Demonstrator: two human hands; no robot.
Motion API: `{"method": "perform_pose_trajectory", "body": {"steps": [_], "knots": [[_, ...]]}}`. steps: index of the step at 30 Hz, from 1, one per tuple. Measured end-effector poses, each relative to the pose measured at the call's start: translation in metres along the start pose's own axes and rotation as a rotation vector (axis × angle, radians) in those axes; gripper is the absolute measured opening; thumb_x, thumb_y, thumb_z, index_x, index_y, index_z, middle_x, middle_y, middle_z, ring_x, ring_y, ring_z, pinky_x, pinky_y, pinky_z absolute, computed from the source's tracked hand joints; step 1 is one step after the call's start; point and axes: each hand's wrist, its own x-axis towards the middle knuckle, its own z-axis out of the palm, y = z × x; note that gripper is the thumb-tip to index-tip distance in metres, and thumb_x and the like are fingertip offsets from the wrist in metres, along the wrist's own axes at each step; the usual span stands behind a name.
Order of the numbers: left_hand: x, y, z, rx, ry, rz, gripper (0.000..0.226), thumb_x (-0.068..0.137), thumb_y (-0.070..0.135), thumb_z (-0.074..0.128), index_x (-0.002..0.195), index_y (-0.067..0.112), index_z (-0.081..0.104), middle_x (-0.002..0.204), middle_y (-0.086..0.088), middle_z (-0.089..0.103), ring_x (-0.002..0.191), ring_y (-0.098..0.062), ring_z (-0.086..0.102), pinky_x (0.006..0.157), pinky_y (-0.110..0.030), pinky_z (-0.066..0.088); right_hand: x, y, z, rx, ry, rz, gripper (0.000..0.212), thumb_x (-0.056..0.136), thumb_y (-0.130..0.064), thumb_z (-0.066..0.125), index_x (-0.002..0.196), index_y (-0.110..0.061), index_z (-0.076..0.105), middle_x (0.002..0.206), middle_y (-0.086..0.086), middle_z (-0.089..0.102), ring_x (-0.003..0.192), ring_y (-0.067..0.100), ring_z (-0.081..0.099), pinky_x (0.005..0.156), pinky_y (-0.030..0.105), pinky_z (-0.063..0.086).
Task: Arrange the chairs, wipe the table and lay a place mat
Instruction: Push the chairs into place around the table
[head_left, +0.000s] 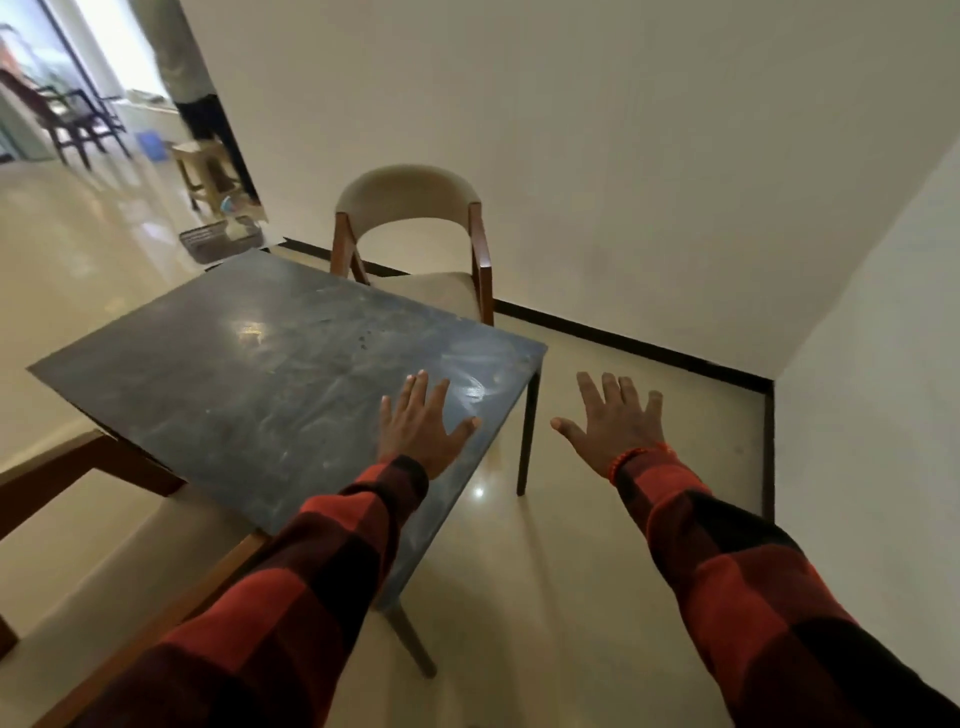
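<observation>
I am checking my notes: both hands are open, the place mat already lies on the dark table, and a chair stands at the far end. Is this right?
Not quite. The head view shows no place mat on the dark table; its top is bare and smeared. Both the left hand and right hand are open, and the chair stands at the far end.

Far left, past the doorway—a wooden stool (205, 174), a blue bin (150, 145) and a dark basket (221, 240).
</observation>
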Motion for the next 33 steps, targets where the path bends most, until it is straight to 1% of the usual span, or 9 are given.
{"method": "perform_pose_trajectory", "body": {"steps": [5, 8, 11, 14, 16, 21, 26, 33], "knots": [[0.069, 0.023, 0.021, -0.014, 0.002, -0.133, 0.081, 0.092, 0.071, 0.045, 0.158, 0.028, 0.024, 0.169, -0.005, 0.012, 0.156, -0.021, 0.005, 0.125, -0.052, 0.007, 0.097, 0.023, -0.006, 0.005, 0.024, -0.134, 0.080, 0.097, -0.072, 0.028, 0.161, -0.028, 0.007, 0.168, 0.010, 0.016, 0.154, 0.032, 0.015, 0.120, 0.062, 0.014], [0.122, 0.038, 0.042, -0.004, 0.009, -0.164, 0.082, 0.092, 0.072, 0.044, 0.158, 0.029, 0.024, 0.169, -0.005, 0.011, 0.156, -0.021, 0.004, 0.125, -0.051, 0.006, 0.163, 0.040, -0.002, -0.008, 0.015, -0.179, 0.080, 0.097, -0.072, 0.027, 0.161, -0.029, 0.007, 0.168, 0.009, 0.017, 0.154, 0.031, 0.016, 0.119, 0.062, 0.014], [0.186, 0.056, 0.061, -0.023, 0.001, -0.222, 0.081, 0.093, 0.071, 0.042, 0.159, 0.028, 0.022, 0.170, -0.006, 0.009, 0.157, -0.022, 0.003, 0.125, -0.052, 0.005, 0.235, 0.060, 0.005, -0.027, -0.020, -0.213, 0.080, 0.097, -0.072, 0.025, 0.161, -0.029, 0.005, 0.168, 0.009, 0.016, 0.154, 0.031, 0.014, 0.120, 0.062, 0.012], [0.246, 0.079, 0.072, -0.023, -0.017, -0.243, 0.082, 0.094, 0.071, 0.041, 0.160, 0.027, 0.019, 0.170, -0.006, 0.009, 0.156, -0.023, 0.003, 0.125, -0.052, 0.006, 0.299, 0.078, 0.002, -0.052, -0.061, -0.246, 0.081, 0.097, -0.073, 0.025, 0.161, -0.030, 0.003, 0.168, 0.009, 0.015, 0.155, 0.032, 0.012, 0.120, 0.063, 0.011], [0.287, 0.095, 0.074, -0.041, 0.000, -0.252, 0.080, 0.094, 0.069, 0.042, 0.159, 0.027, 0.021, 0.170, -0.006, 0.010, 0.156, -0.023, 0.003, 0.125, -0.052, 0.006, 0.345, 0.089, -0.007, -0.044, -0.046, -0.269, 0.080, 0.097, -0.073, 0.026, 0.161, -0.030, 0.003, 0.169, 0.009, 0.015, 0.155, 0.031, 0.012, 0.121, 0.063, 0.010], [0.371, 0.119, 0.074, -0.037, 0.043, -0.276, 0.080, 0.094, 0.069, 0.044, 0.158, 0.027, 0.023, 0.169, -0.006, 0.012, 0.156, -0.024, 0.005, 0.125, -0.055, 0.009, 0.454, 0.106, -0.029, -0.048, 0.008, -0.335, 0.078, 0.098, -0.071, 0.027, 0.161, -0.029, 0.005, 0.167, 0.008, 0.019, 0.154, 0.030, 0.015, 0.120, 0.062, 0.014], [0.443, 0.132, 0.088, -0.008, 0.049, -0.362, 0.081, 0.093, 0.070, 0.043, 0.158, 0.025, 0.024, 0.169, -0.007, 0.014, 0.156, -0.025, 0.008, 0.124, -0.056, 0.010, 0.556, 0.118, -0.026, -0.077, 0.010, -0.453, 0.075, 0.100, -0.065, 0.031, 0.160, -0.029, 0.006, 0.166, 0.007, 0.022, 0.153, 0.030, 0.016, 0.119, 0.062, 0.016], [0.548, 0.157, 0.117, 0.000, 0.127, -0.549, 0.079, 0.093, 0.065, 0.050, 0.157, 0.025, 0.026, 0.167, -0.007, 0.018, 0.155, -0.026, 0.012, 0.124, -0.055, 0.015, 0.698, 0.124, -0.026, -0.083, 0.009, -0.630, 0.076, 0.099, -0.066, 0.032, 0.160, -0.029, 0.006, 0.165, 0.008, 0.023, 0.153, 0.030, 0.017, 0.119, 0.063, 0.016]]}}
